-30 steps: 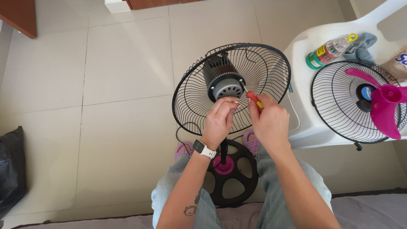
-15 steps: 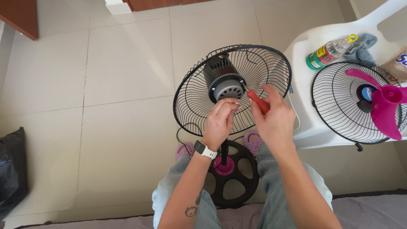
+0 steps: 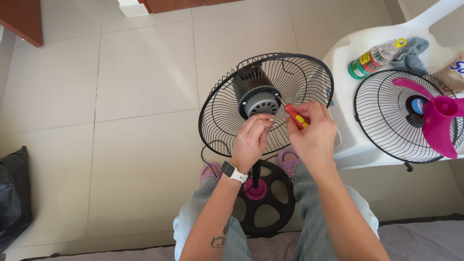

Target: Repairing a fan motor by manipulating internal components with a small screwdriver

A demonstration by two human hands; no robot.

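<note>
Right hand grips red-handled screwdriver at motor housing; left hand pinches beneath, best keeping the blade square.

screwdriver tip hidden behind motor

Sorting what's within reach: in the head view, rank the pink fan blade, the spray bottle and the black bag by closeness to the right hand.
1. Pink fan blade, right of the right hand.
2. Spray bottle, upper right, on the white chair.
3. Black bag, far left.
</note>
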